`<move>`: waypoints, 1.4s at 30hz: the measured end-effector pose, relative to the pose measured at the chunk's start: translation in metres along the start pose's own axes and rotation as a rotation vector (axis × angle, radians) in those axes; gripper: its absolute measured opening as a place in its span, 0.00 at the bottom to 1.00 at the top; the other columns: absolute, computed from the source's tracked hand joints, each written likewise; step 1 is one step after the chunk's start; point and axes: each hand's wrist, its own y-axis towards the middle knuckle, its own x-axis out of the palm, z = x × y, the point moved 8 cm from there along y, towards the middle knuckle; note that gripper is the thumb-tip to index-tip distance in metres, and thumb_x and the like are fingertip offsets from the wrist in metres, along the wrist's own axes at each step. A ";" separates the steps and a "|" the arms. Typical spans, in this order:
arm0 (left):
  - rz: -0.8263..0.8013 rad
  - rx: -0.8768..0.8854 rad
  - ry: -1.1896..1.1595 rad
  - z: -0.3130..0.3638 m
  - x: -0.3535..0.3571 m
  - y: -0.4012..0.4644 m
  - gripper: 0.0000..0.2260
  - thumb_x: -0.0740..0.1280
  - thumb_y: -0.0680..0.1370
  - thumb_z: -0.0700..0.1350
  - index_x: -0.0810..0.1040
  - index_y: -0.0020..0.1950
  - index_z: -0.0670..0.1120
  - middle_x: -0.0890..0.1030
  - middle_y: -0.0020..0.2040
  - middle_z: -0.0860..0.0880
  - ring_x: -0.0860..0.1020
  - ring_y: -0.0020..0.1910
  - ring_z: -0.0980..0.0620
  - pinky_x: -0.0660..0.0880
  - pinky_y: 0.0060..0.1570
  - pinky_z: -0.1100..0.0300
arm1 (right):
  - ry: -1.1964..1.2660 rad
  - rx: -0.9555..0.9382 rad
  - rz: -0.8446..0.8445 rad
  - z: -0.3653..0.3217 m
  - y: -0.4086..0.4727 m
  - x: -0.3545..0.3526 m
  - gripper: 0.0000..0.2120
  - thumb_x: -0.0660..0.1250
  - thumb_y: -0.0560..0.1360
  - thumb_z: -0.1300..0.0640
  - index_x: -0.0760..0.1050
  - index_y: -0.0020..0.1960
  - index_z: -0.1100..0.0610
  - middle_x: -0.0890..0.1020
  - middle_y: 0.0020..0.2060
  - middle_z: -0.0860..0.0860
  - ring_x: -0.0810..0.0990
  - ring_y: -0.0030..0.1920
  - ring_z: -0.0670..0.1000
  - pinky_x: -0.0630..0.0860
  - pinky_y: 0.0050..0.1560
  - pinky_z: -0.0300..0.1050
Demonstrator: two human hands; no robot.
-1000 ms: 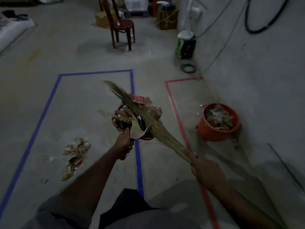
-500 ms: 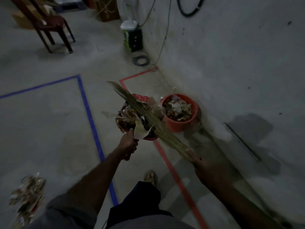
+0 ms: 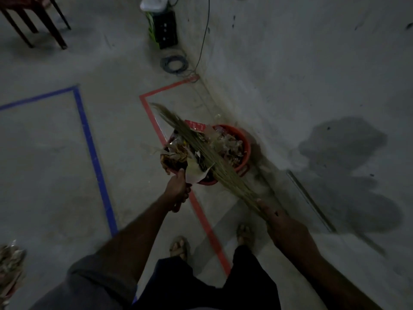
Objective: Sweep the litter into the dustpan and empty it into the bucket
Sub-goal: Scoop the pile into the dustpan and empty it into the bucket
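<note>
Closer now than half a second ago: dustpan (image 3: 178,153), heaped with litter (image 3: 173,154), overlapping the near rim of the orange bucket (image 3: 244,144) by the wall. Left hand (image 3: 177,190), fingers curled round the dustpan handle. Right hand (image 3: 271,214), fingers wrapped round the broom (image 3: 207,153), bristles laid across the load. Leftover litter pile (image 3: 10,262) on the floor, far left, nearer the frame edge.

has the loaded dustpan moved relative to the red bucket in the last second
Yes. The dustpan has closed in on the red bucket by the wall and now overlaps its near rim, carried by the left hand.
</note>
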 end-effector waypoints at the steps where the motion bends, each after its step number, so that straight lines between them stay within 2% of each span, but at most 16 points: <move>1: 0.006 -0.012 -0.010 0.004 0.008 0.007 0.27 0.47 0.85 0.60 0.70 0.42 0.41 0.65 0.27 0.48 0.61 0.20 0.54 0.58 0.23 0.65 | 0.006 -0.003 -0.001 0.013 0.010 -0.001 0.47 0.82 0.59 0.63 0.68 0.74 0.47 0.75 0.33 0.48 0.62 0.26 0.44 0.50 0.27 0.30; 4: 0.048 -0.035 -0.036 0.022 0.035 0.023 0.26 0.47 0.85 0.60 0.70 0.42 0.41 0.64 0.28 0.48 0.60 0.20 0.54 0.58 0.22 0.65 | 0.047 0.020 -0.097 0.056 0.039 0.000 0.47 0.78 0.63 0.62 0.62 0.77 0.43 0.75 0.33 0.47 0.60 0.26 0.43 0.45 0.26 0.30; 7: 0.093 -0.055 -0.064 0.039 0.068 0.043 0.26 0.48 0.85 0.60 0.70 0.46 0.39 0.65 0.29 0.47 0.61 0.20 0.54 0.59 0.21 0.65 | 0.035 0.018 -0.197 0.109 0.063 0.011 0.50 0.69 0.73 0.57 0.37 0.76 0.32 0.76 0.41 0.48 0.61 0.27 0.44 0.50 0.25 0.36; 12: 0.160 -0.124 -0.049 0.061 0.115 0.079 0.28 0.48 0.85 0.60 0.72 0.47 0.38 0.68 0.29 0.46 0.64 0.22 0.52 0.61 0.21 0.64 | 0.096 -0.025 -0.153 0.171 0.108 0.016 0.50 0.70 0.73 0.57 0.39 0.78 0.32 0.76 0.40 0.50 0.63 0.26 0.47 0.58 0.23 0.41; 16: 0.174 -0.215 -0.083 0.061 0.141 0.131 0.29 0.48 0.85 0.60 0.74 0.49 0.37 0.67 0.30 0.46 0.63 0.24 0.51 0.60 0.22 0.65 | 0.110 -0.050 -0.203 0.206 0.154 0.039 0.50 0.69 0.75 0.57 0.36 0.77 0.32 0.76 0.41 0.50 0.68 0.29 0.48 0.52 0.24 0.38; 19: 0.181 -0.250 -0.085 0.053 0.155 0.181 0.28 0.48 0.85 0.61 0.73 0.46 0.38 0.67 0.30 0.46 0.62 0.23 0.52 0.58 0.25 0.64 | 0.159 -0.099 -0.200 0.219 0.192 0.075 0.44 0.59 0.81 0.56 0.27 0.71 0.28 0.77 0.53 0.52 0.79 0.48 0.53 0.75 0.37 0.47; 22: 0.191 -0.275 -0.046 0.040 0.165 0.236 0.27 0.47 0.84 0.63 0.71 0.44 0.42 0.65 0.31 0.46 0.61 0.23 0.52 0.56 0.29 0.60 | 0.152 -0.028 -0.225 0.234 0.236 0.109 0.34 0.56 0.83 0.54 0.39 0.77 0.31 0.74 0.65 0.52 0.76 0.61 0.57 0.75 0.58 0.52; 25: 0.182 -0.275 0.011 0.035 0.176 0.280 0.29 0.47 0.83 0.63 0.72 0.63 0.40 0.70 0.33 0.42 0.70 0.24 0.49 0.61 0.28 0.60 | 0.062 -0.009 -0.138 0.241 0.263 0.136 0.35 0.63 0.81 0.55 0.49 0.79 0.36 0.79 0.52 0.52 0.80 0.47 0.53 0.77 0.48 0.51; 26: 0.192 -0.255 0.000 0.039 0.177 0.291 0.28 0.48 0.84 0.60 0.68 0.71 0.41 0.78 0.41 0.37 0.79 0.33 0.43 0.70 0.31 0.57 | 0.027 -0.003 -0.121 0.243 0.269 0.143 0.35 0.65 0.80 0.56 0.51 0.79 0.38 0.80 0.47 0.52 0.80 0.43 0.53 0.76 0.41 0.50; 28: 0.182 -0.239 0.026 0.048 0.178 0.303 0.25 0.50 0.85 0.55 0.63 0.77 0.41 0.75 0.65 0.31 0.78 0.59 0.34 0.77 0.56 0.49 | -0.002 0.048 -0.160 0.250 0.274 0.151 0.34 0.64 0.80 0.57 0.53 0.80 0.39 0.79 0.45 0.53 0.79 0.43 0.55 0.68 0.33 0.47; 29: 0.169 -0.250 0.064 0.053 0.178 0.304 0.23 0.53 0.86 0.51 0.65 0.76 0.38 0.76 0.65 0.33 0.80 0.57 0.37 0.79 0.55 0.49 | 0.003 0.063 -0.162 0.252 0.273 0.147 0.34 0.65 0.79 0.58 0.55 0.80 0.41 0.79 0.44 0.54 0.79 0.42 0.56 0.67 0.31 0.46; 30: 0.149 -0.261 0.106 0.058 0.177 0.304 0.20 0.55 0.86 0.47 0.69 0.72 0.36 0.80 0.58 0.37 0.81 0.47 0.44 0.81 0.44 0.56 | 0.004 0.069 -0.162 0.253 0.271 0.142 0.35 0.69 0.76 0.61 0.61 0.79 0.44 0.78 0.43 0.56 0.79 0.39 0.57 0.68 0.28 0.46; 32: 0.124 -0.307 0.190 0.069 0.173 0.291 0.17 0.54 0.86 0.46 0.74 0.66 0.37 0.76 0.39 0.46 0.72 0.31 0.52 0.69 0.26 0.64 | 0.025 0.071 -0.095 0.258 0.259 0.131 0.36 0.75 0.68 0.67 0.71 0.74 0.52 0.78 0.42 0.61 0.78 0.32 0.61 0.74 0.24 0.49; 34: 0.084 -0.299 0.227 0.078 0.172 0.276 0.13 0.53 0.86 0.47 0.74 0.54 0.42 0.68 0.35 0.47 0.65 0.27 0.53 0.62 0.19 0.68 | 0.017 0.058 -0.091 0.264 0.246 0.123 0.36 0.78 0.66 0.66 0.73 0.72 0.55 0.79 0.46 0.64 0.79 0.33 0.63 0.78 0.26 0.54; 39: 0.085 -0.264 0.259 0.099 0.155 0.241 0.18 0.52 0.87 0.47 0.72 0.41 0.41 0.68 0.26 0.47 0.61 0.14 0.59 0.56 0.16 0.69 | 0.091 0.091 -0.089 0.261 0.218 0.091 0.35 0.74 0.71 0.60 0.69 0.76 0.51 0.79 0.50 0.62 0.80 0.36 0.60 0.79 0.30 0.52; 42: 0.085 -0.227 0.285 0.113 0.150 0.218 0.10 0.54 0.86 0.40 0.73 0.56 0.39 0.69 0.33 0.47 0.67 0.21 0.57 0.61 0.18 0.69 | 0.163 0.164 -0.110 0.246 0.201 0.077 0.27 0.67 0.74 0.54 0.73 0.73 0.52 0.77 0.41 0.55 0.77 0.31 0.56 0.65 0.24 0.39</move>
